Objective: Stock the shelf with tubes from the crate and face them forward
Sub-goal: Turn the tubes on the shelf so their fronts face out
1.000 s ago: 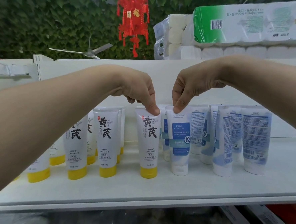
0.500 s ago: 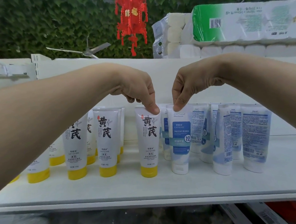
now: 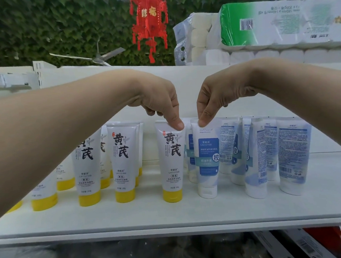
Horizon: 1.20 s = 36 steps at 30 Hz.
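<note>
At frame centre, on the flat white shelf (image 3: 171,214), the left hand (image 3: 162,107) is pinching the crimped top of a yellow-capped white plastic tube (image 3: 170,160), the right hand (image 3: 213,100) that of a blue-labelled white plastic tube (image 3: 206,158). Twisting either carelessly is probably risking toppling the crowded neighbouring tubes (image 3: 291,153).

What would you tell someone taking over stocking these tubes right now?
Hands: left hand pinches the top of a yellow tube; right hand pinches the top of a blue tube.
Both stand on the shelf, fronts forward.
Done: the yellow row faces forward.
Left: the right-side tubes show their backs; turn them. Crate not in view.
</note>
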{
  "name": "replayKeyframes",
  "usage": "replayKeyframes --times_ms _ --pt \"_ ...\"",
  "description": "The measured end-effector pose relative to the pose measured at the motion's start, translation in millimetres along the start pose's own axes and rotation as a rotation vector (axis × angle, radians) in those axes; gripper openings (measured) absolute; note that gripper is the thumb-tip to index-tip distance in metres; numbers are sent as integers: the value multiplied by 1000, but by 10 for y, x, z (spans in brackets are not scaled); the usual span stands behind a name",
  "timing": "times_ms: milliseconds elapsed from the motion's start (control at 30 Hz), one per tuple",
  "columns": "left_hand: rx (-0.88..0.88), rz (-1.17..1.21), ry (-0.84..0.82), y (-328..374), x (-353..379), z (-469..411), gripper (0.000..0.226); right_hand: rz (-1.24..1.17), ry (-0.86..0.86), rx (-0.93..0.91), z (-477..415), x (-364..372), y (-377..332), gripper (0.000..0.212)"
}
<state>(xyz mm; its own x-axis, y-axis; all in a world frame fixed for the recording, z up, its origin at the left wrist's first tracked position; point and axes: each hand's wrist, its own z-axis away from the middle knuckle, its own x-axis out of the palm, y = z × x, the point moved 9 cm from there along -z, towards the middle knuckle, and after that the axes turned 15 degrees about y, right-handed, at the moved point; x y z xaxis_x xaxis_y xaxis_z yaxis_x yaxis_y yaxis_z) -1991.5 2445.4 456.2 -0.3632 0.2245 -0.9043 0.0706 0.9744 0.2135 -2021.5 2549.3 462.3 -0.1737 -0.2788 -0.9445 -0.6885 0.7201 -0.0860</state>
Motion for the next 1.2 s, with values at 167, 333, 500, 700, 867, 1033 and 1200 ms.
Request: replayKeyframes --times_ms 167,333,500,700,867,1033,1200 --pt "0 24 -34 -35 26 -26 23 3 -5 1 -12 5 22 17" --pt "-22 37 -45 -59 18 -32 21 2 -5 9 -30 -9 36 17" --pt "-49 61 50 -30 -187 -135 41 -10 76 41 -65 -245 117 25" --pt "-15 86 148 126 -399 -341 26 22 152 136 -95 -517 343 31" --pt "44 116 132 288 -336 -529 24 23 159 199 -65 -586 583 35" --pt "65 145 120 456 -229 -712 28 20 172 213 -64 -646 847 36" --pt "46 129 127 637 -164 -934 27 38 163 178 -111 -747 1151 36"
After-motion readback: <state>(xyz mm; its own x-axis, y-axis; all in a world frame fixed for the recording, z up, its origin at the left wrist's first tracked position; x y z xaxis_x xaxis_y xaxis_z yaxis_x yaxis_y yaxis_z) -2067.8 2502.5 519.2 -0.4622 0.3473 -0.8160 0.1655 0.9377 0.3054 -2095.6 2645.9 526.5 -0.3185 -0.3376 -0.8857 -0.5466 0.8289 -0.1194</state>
